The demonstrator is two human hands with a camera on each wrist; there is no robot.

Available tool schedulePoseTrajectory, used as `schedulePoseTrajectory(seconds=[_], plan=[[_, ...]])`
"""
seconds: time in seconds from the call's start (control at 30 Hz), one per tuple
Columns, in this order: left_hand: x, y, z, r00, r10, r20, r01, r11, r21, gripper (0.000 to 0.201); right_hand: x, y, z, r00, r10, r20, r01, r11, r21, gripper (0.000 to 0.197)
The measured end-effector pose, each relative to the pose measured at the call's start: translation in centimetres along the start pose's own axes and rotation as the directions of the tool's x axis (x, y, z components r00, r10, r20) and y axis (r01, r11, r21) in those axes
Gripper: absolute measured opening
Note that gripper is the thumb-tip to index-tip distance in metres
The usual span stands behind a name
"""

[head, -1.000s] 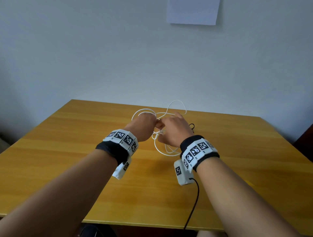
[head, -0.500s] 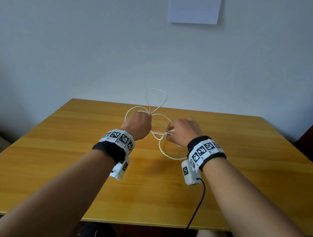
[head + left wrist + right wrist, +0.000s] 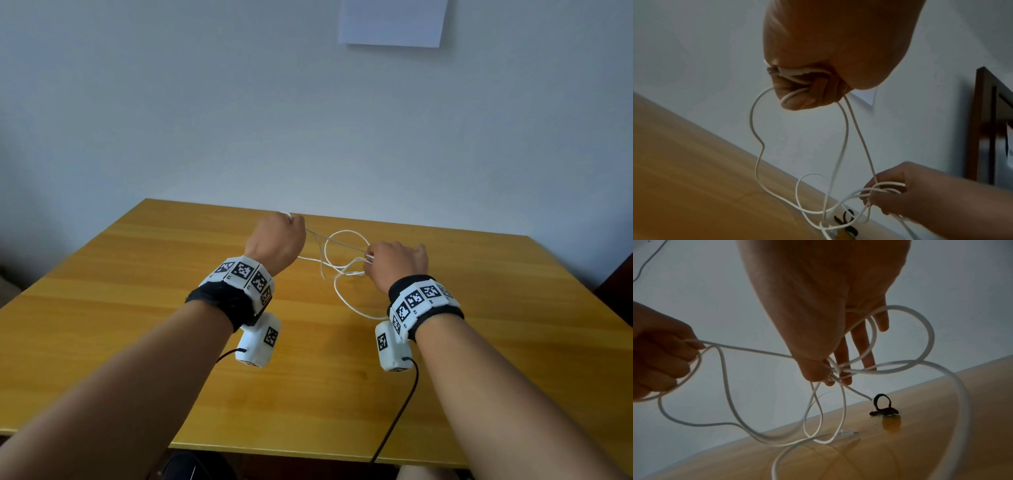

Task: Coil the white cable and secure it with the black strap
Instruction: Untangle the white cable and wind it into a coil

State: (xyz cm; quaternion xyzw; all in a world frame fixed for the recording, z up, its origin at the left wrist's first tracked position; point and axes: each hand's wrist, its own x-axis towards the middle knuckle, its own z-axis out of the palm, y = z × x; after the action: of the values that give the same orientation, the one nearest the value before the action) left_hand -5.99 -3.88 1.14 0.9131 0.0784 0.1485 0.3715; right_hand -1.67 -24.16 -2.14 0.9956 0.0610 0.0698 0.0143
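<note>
The thin white cable point(image 3: 346, 231) hangs in loose, crossing loops between my two hands above the wooden table point(image 3: 137, 308). My left hand point(image 3: 284, 233) is a fist, and the left wrist view shows its fingers point(image 3: 797, 99) curled round several strands of the cable point(image 3: 756, 168). My right hand point(image 3: 394, 263) pinches a bunch of strands point(image 3: 748, 349) between thumb and forefinger point(image 3: 828, 374), the other fingers spread straight. The black strap point(image 3: 882, 405), partly looped, lies on the table beyond my right hand; it also shows as the strap point(image 3: 846, 222) low in the left wrist view. One cable end trails on the table.
A white sheet of paper point(image 3: 392, 20) is stuck on the wall behind the table. A dark wooden frame point(image 3: 982, 129) stands at the right. Black camera leads hang from both wrists over the table's near edge point(image 3: 308, 452).
My hands have drawn apart, the left going up and to the left, the right going right. The cable between them has stretched out, and the loop above the left hand has gone.
</note>
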Motion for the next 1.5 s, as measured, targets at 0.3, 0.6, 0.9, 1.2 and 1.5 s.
schedulePoseTrajectory(seconds=[0.3,0.6,0.9,1.2,1.5], plan=[[0.2,0.7,-1.6,0.952,-0.273,0.140,0.302,0.755,-0.582,0.040,0.8,1.1,1.2,0.986,0.164,0.014,-0.164,0.986,-0.018,0.022],[0.4,0.2,-2.3,0.945,-0.293,0.143,0.286,0.533,-0.797,0.045,1.0,0.9,1.3,0.996,0.085,0.008,-0.086,0.993,0.077,0.030],[-0.4,0.9,-0.9,0.932,-0.219,0.289,0.362,0.524,-0.771,0.045,0.2,-1.6,0.6,0.939,-0.172,-0.298,0.241,0.947,0.213,0.039],[-0.5,0.8,-0.9,0.924,-0.054,0.378,0.376,0.301,-0.876,0.043,-0.7,-2.9,0.9,0.974,-0.182,-0.137,0.224,0.874,0.431,0.038],[-1.9,2.3,0.7,0.865,0.191,0.464,0.390,0.326,-0.861,0.046,-1.2,-5.4,0.1,0.970,-0.224,0.098,0.172,0.910,0.377,0.022]])
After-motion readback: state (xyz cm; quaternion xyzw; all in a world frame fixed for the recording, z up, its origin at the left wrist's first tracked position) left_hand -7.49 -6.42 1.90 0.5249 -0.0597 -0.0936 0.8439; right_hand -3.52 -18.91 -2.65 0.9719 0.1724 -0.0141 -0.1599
